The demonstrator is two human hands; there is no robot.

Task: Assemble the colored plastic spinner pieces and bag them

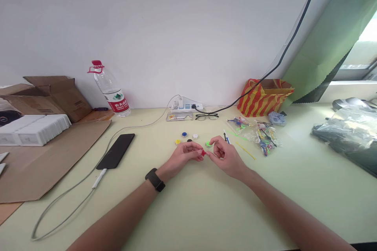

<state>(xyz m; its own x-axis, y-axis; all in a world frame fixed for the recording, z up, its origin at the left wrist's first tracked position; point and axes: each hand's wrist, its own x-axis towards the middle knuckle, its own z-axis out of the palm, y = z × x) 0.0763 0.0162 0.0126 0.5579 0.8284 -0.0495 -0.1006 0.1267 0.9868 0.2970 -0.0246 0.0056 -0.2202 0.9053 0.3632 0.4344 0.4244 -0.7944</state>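
Note:
A small red plastic piece [203, 152] is pinched in the fingertips of my left hand [186, 154], just above the table. Its exact kind is too small to make out. My right hand [226, 157] is close on the other side, its thumb tip at the red piece. The right index finger is bent and apart from the thumb, with nothing seen between them. Small round pieces in yellow [178, 141], blue [184, 134], white [195, 136] and green [208, 144] lie beyond my hands. A black one [189, 140] is partly hidden behind my left fingers.
Right of my hands are a yellow strip [245, 150] and clear bags of coloured plastic parts [266, 137]. Glasses [207, 117] and a power strip [187, 106] sit by the wall. To the left lie a cabled phone [116, 151], a bottle [113, 94] and cardboard [55, 157].

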